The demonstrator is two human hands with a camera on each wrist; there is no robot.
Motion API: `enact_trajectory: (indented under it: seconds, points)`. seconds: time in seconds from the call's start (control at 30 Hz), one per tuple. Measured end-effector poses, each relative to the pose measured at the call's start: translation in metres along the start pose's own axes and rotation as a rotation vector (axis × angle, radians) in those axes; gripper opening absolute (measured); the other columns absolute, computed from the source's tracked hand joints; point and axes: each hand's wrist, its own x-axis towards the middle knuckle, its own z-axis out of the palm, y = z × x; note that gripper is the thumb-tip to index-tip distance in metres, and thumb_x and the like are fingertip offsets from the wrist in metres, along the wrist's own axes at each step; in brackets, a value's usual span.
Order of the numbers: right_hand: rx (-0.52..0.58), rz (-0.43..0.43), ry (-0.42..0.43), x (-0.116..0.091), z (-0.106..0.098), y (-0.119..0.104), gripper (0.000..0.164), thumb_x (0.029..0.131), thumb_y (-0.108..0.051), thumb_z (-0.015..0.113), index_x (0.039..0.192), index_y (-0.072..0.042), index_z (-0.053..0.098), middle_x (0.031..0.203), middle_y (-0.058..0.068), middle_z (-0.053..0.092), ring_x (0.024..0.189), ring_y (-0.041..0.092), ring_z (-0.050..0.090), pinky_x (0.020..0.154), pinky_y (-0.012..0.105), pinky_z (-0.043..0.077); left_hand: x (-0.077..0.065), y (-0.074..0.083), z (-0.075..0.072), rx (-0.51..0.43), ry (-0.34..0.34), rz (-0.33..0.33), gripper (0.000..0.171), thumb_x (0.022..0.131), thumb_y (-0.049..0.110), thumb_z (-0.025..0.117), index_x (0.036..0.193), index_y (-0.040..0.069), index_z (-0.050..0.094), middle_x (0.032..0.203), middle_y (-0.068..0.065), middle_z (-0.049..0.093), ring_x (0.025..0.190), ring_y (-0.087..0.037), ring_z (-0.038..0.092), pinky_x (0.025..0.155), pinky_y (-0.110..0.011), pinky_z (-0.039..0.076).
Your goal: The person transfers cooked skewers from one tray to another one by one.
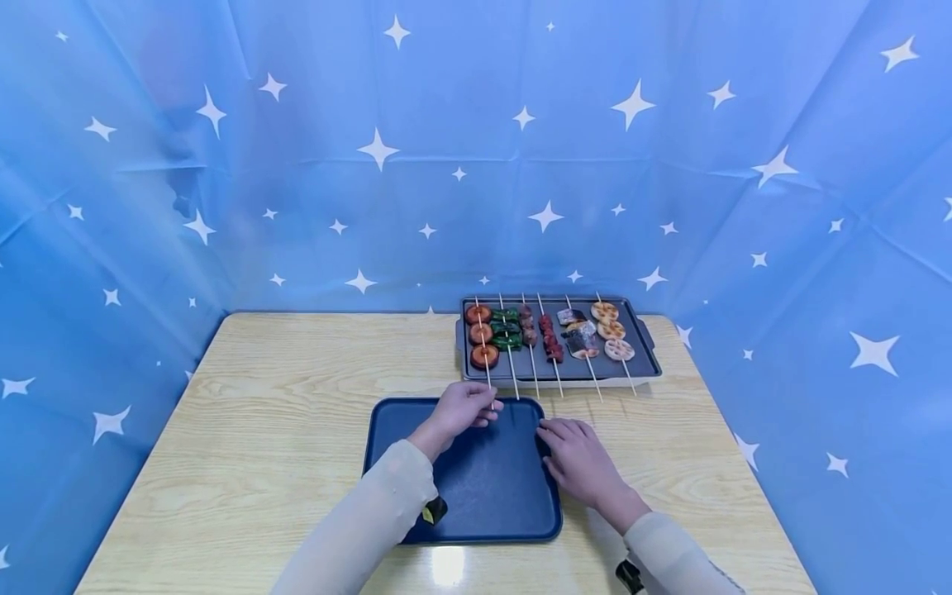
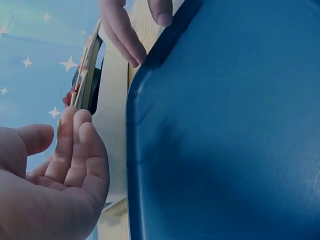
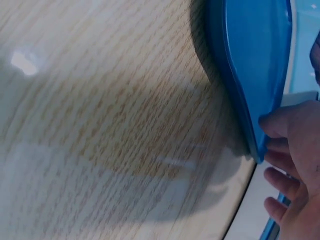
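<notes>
Skewer of round brown-orange slices (image 1: 483, 334) sits leftmost on a dark rectangular grill pan (image 1: 611, 371), its wooden end (image 1: 487, 376) overhanging, apparently for handling, where the left grip (image 1: 464, 406) pinches it, while the right grip (image 1: 583, 459), relaxed, touches a blue rectangular tray (image 1: 491, 496), perhaps steadying it.

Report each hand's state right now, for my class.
Left hand: at the thin wooden skewer of reddish rounds; cannot tell if pinching.
Right hand: open, at a corner of the dark-blue rectangular tray.
</notes>
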Motion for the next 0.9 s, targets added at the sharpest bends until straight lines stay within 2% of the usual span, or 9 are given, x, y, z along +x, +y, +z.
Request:
enact_trajectory:
  seconds: [0.23,0.47,0.73,0.9]
  points:
    - [-0.029,0.024,-0.032,-0.0017,0.0018,0.0007,0.046,0.087,-0.025,0.072,0.127,-0.004,0.063,0.134,0.010,0.062,0.124,0.028,0.057,0.106,0.051,0.045,0.0008,-0.0019,0.0000,-0.022,0.002,0.009,0.034,0.102,0.019,0.052,0.129,0.002,0.060,0.110,-0.017,0.072,0.078,-0.007,0.067,0.072,-0.021,0.059]
    - [-0.031,0.054,-0.055,-0.0019,0.0028,0.0000,0.047,0.088,-0.027,0.071,0.128,-0.005,0.063,0.135,0.009,0.062,0.127,0.027,0.056,0.108,0.052,0.044,-0.0003,0.0004,-0.0005,-0.060,0.020,0.012,0.031,0.101,0.017,0.052,0.126,0.002,0.062,0.111,-0.016,0.072,0.080,-0.007,0.068,0.075,-0.023,0.060]
    - [-0.024,0.055,-0.061,-0.0028,0.0035,-0.0008,0.047,0.088,-0.027,0.071,0.128,-0.004,0.063,0.136,0.010,0.061,0.127,0.027,0.056,0.108,0.052,0.044,0.0007,-0.0018,-0.0010,-0.097,0.031,-0.002,0.030,0.100,0.015,0.054,0.125,-0.001,0.061,0.111,-0.016,0.072,0.085,-0.011,0.069,0.076,-0.023,0.060]
    - [-0.014,0.058,-0.059,-0.0027,0.0030,-0.0011,0.047,0.088,-0.026,0.071,0.128,-0.003,0.063,0.137,0.010,0.061,0.127,0.028,0.056,0.108,0.053,0.043,0.0001,-0.0011,-0.0015,-0.104,0.035,-0.003,0.032,0.100,0.015,0.055,0.126,-0.001,0.060,0.111,-0.013,0.073,0.094,-0.020,0.071,0.077,-0.024,0.060]
